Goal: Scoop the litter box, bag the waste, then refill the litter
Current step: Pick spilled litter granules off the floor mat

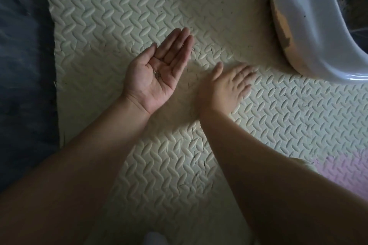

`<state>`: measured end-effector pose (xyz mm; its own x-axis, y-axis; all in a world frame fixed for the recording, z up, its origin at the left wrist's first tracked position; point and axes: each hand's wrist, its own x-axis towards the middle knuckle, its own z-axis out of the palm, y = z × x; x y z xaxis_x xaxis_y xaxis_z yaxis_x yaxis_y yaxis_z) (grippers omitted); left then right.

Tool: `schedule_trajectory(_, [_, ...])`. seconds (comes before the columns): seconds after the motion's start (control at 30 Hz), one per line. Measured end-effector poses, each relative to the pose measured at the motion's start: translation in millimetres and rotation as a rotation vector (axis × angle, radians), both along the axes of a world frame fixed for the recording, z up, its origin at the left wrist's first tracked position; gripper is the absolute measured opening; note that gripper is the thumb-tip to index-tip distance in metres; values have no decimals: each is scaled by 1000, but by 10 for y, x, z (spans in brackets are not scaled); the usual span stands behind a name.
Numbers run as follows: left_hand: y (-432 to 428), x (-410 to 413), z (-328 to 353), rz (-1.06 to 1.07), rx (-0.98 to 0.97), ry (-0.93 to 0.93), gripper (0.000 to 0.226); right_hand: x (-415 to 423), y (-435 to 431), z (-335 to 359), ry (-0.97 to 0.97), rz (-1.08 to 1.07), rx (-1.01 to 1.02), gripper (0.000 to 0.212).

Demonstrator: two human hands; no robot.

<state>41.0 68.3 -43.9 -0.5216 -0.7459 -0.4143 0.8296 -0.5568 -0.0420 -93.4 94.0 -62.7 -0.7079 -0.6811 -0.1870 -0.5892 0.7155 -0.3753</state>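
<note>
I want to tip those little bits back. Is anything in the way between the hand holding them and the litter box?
Nothing visible blocks it. The left hand cups the litter grains; only bare foam mat lies between it and the litter box. The right hand sits lower, beside that path.

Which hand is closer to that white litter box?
Right. The right hand lies palm-down on the mat, just short of the litter box; the left hand, cupped palm-up, is farther away.

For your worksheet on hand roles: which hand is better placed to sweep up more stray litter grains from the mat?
Right hand: palm-down, low over the cream embossed foam mat, probably sweeping. Left hand is palm-up, cupping small dark litter grains.
</note>
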Motion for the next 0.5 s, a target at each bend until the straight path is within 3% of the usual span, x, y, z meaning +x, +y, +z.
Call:
schedule_trajectory(0.13, [-92,7,6,18,1,-24,51,-95,0,118,-93,193,-225,61])
schedule_trajectory(0.23, [-190,54,12,64,9,-48,50,-230,412,216,-25,278,-299,60])
schedule_trajectory(0.37, [-321,158,-12,132,51,-34,51,-411,1106,168,22,87,-128,65])
schedule_trajectory(0.5, [-391,211,-30,123,43,-50,52,-367,1015,-1,87,-38,108,70])
